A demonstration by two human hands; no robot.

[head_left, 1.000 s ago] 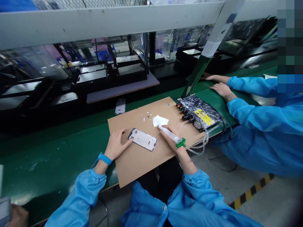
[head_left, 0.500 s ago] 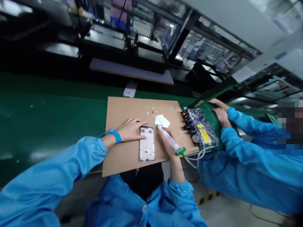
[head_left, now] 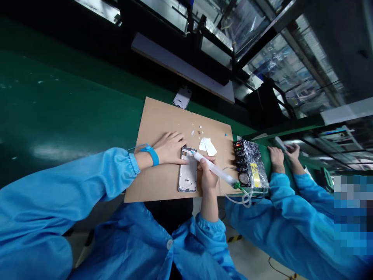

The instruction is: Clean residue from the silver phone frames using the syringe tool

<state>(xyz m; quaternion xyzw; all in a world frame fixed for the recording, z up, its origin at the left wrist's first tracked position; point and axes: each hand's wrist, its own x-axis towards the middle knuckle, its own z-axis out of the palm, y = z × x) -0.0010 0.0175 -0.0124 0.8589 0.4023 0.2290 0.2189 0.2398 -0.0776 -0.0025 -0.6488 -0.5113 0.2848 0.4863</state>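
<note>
A silver phone frame (head_left: 188,175) lies on a sheet of brown cardboard (head_left: 157,182) in front of me. My left hand (head_left: 171,148) rests flat with its fingers stretched out, its thumb touching the frame's left edge. Gripped in my right hand (head_left: 209,175) is a translucent dispensing syringe (head_left: 217,171), held tilted. Its tip is over the top right corner of the frame; whether it touches cannot be made out. A clear hose runs from the syringe's green cap. A blue wrist strap circles my left wrist.
White paper pieces (head_left: 208,146) and small scraps lie on the cardboard. A dispenser control box (head_left: 252,155) with knobs and gauge stands at its right. Another phone frame (head_left: 182,97) lies behind, on the green bench (head_left: 87,112). At right, a co-worker's hand (head_left: 293,152) holds a flat object.
My right hand has brought the syringe tip from the white paper left onto the phone frame's top. The view has turned. The co-worker's far hand has lifted with a flat object.
</note>
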